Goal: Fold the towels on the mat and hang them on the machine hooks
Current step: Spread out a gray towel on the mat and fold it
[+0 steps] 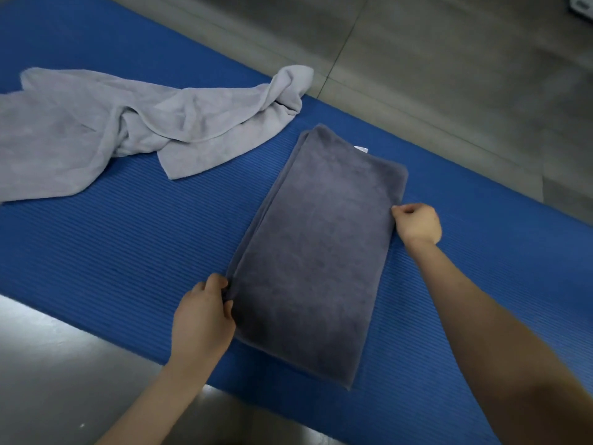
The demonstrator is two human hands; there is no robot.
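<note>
Blue mat (128, 252), two towels, pale towel (80, 123) crumpled, left hand (200, 319), right hand (418, 224), fingers seemingly pinching dark towel (321, 245)

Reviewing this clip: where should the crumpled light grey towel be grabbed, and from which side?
Probably pinch the light grey towel at its near corner, coming from the person's side: that corner lies flat and exposed on the blue mat, whereas the far end is bunched and twisted.

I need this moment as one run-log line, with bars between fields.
dark grey towel: folded, on blue mat | left hand: grips left edge | right hand: pinches right edge | light grey towel: crumpled
</note>
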